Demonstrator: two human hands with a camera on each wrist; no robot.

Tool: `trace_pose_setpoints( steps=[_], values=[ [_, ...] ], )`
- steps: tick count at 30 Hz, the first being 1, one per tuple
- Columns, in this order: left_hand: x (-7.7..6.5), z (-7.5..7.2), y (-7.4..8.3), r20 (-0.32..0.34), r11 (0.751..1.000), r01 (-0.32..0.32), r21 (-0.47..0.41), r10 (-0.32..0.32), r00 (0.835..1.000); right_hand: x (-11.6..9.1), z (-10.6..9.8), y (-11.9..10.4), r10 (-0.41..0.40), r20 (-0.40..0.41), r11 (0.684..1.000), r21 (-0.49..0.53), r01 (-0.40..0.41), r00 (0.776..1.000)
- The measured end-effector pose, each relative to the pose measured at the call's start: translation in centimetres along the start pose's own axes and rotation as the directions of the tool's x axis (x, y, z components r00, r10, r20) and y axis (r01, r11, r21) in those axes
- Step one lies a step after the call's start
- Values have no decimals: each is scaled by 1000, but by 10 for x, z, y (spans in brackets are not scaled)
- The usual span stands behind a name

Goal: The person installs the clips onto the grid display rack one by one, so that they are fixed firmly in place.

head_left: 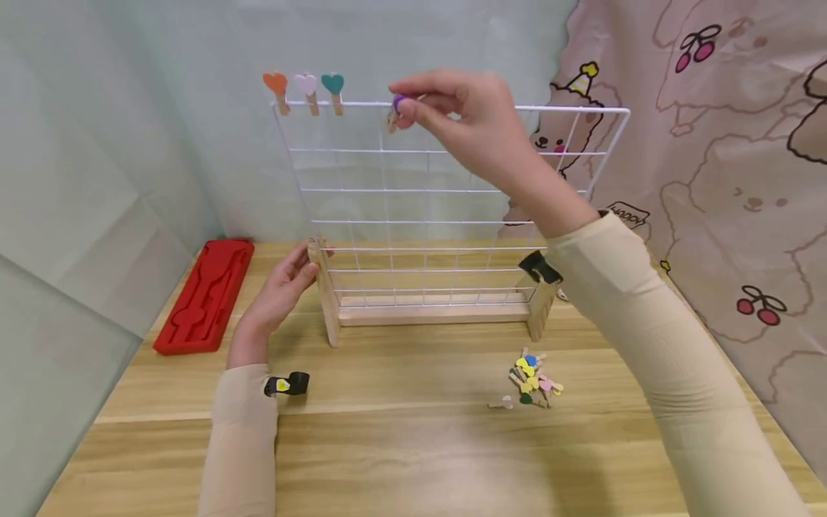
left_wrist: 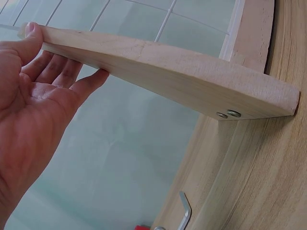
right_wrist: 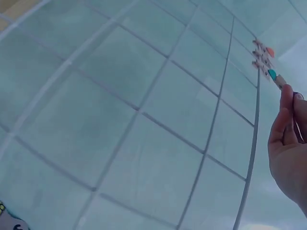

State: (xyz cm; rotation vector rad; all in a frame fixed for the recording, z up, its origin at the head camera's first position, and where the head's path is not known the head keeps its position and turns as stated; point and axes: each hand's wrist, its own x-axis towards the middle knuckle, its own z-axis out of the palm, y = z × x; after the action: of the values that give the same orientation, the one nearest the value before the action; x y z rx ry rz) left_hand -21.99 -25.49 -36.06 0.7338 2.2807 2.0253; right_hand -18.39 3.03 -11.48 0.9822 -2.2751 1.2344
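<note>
My right hand [head_left: 474,115] pinches a small wooden clothespin with a purple heart [head_left: 398,103] at the top wire of a white wire grid [head_left: 428,191]. Three heart clothespins sit upright on that wire at its left end: orange [head_left: 275,82], white [head_left: 306,84] and teal [head_left: 332,84]. Lower down, my left hand [head_left: 278,291] grips the upper end of the stand's left wooden post [head_left: 328,305]. Close up in the left wrist view, the thumb lies on one side of the post [left_wrist: 158,60] and the fingers on the other.
Loose heart clothespins [head_left: 531,380] lie in a small pile on the table [head_left: 388,445], right of centre. A red moulded tray [head_left: 207,298] is at the far left. Beside the post lies a hex key [left_wrist: 185,211]. A patterned cloth [head_left: 723,179] hangs on the right.
</note>
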Motion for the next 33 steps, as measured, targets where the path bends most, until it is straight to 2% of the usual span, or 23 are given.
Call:
trace_pose_setpoints(
  steps=[4,9,12,18,24,29,33],
  values=[
    [0,0,-1,-4,1000,-5,13,6,1000,27,5,5,42,-9,999,11,-42,999],
    [0,2,-1,1,1000,-1,22,1,1000,43,12,7,41,-13,995,-93,-42,999],
    [0,2,-1,3,1000,2,20,-2,1000,46,15,5,45,0,987,-153,-44,999],
    [0,1,0,4,1000,-17,27,16,1000,49,16,1,76,-4,983,-168,-75,997],
    [-1,1,0,-2,1000,-6,30,6,1000,49,19,2,94,42,969,-232,-82,995],
    [-2,2,1,-6,1000,-16,12,16,1000,51,20,4,114,59,970,-221,-99,992],
    [-2,2,1,0,1000,-23,4,23,1000,50,21,6,100,64,975,-207,-84,993]
  ],
)
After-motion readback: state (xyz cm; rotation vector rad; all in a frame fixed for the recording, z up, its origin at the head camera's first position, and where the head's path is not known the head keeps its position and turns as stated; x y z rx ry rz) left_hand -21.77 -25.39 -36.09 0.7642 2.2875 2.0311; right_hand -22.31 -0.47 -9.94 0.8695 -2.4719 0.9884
